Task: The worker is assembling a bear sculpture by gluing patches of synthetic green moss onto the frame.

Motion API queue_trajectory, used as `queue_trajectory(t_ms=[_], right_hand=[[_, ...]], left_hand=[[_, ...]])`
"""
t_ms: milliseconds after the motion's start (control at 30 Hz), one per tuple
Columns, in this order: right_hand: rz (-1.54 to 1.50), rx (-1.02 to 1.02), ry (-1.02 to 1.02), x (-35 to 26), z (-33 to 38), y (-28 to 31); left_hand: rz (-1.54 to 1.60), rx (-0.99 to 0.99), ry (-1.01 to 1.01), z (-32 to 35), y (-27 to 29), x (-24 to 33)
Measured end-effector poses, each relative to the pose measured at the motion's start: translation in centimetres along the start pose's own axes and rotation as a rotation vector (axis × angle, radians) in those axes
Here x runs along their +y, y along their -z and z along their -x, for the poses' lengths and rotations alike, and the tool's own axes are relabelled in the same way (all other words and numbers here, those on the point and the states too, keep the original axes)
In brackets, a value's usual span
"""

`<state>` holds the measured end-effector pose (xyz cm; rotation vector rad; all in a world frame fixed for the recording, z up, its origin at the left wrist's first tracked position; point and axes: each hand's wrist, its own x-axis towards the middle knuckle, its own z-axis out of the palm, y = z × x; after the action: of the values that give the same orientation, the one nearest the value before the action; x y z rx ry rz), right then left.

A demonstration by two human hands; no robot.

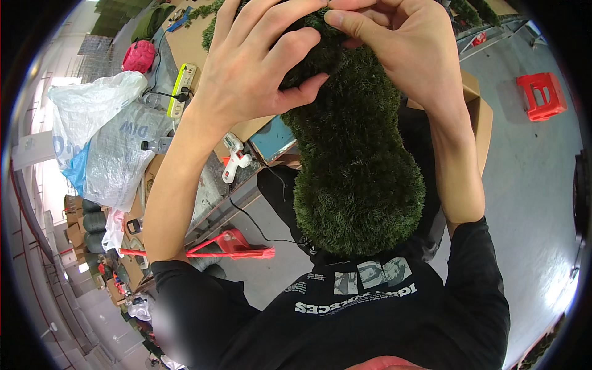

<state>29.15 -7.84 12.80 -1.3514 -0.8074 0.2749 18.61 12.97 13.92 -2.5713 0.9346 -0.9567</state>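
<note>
Head view: a bulbous form covered in dark green artificial turf [357,166] hangs upright in the middle of the picture, narrow at its waist and swelling to a rounded lobe at 6 o'clock, just above the person's black printed shirt [370,308]. Both hands meet at its top end, at 12 o'clock. The left hand [253,68] is curled around the upper lobe, thumb pressed into the turf at the waist and fingers spread over the crown. The right hand [394,43] is closed on the same crown from the other side, its fingertips pinched together against the turf right beside the left fingers; what they pinch, if anything, is too hidden to tell.

The step in hand looks like working the covering at the top, pressing or tucking the turf down where the fingers meet. The next move probably calls for a steady left-hand hold while the right fingertips work along the spot.

At 9 o'clock a white glue gun [234,157] lies on the workbench [209,191], well apart from both hands. Farther out at 9 o'clock sits a white plastic bag [102,135]; a red stool [542,95] stands on the grey floor at 2 o'clock.
</note>
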Motion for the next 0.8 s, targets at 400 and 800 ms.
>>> queue_trajectory(t_ms=[400, 800], right_hand=[[0.083, 0.016, -0.051, -0.9, -0.2, -0.1], [0.302, -0.016, -0.249, -4.2, -0.6, -0.6]], left_hand=[[-0.009, 0.054, 0.014, 0.5, -0.5, 0.1], [-0.016, 0.058, 0.008, 0.5, -0.6, 0.1]])
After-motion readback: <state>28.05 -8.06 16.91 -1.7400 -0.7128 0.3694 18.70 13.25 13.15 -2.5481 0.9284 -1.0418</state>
